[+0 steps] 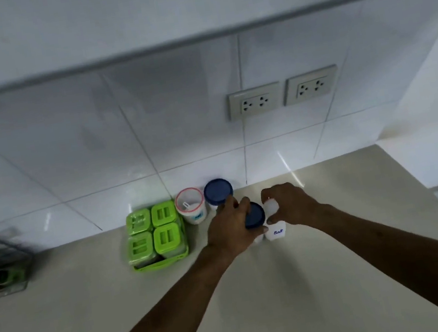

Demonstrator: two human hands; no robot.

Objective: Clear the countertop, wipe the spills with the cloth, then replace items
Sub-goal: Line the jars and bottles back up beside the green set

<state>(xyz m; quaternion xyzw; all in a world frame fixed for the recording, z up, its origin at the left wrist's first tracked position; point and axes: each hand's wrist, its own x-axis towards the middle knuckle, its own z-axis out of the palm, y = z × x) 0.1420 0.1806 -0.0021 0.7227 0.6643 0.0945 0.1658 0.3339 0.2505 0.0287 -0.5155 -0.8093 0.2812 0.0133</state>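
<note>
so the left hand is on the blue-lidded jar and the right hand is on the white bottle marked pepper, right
Not quite. In the head view the white bottle under the right hand reads Salt, not pepper. The rest holds: the left hand is on the blue-lidded jar.

Two grey double sockets [254, 100] [310, 84] sit side by side on the white tiled wall [94, 145], under a grey ledge [192, 39] running across it.
</note>
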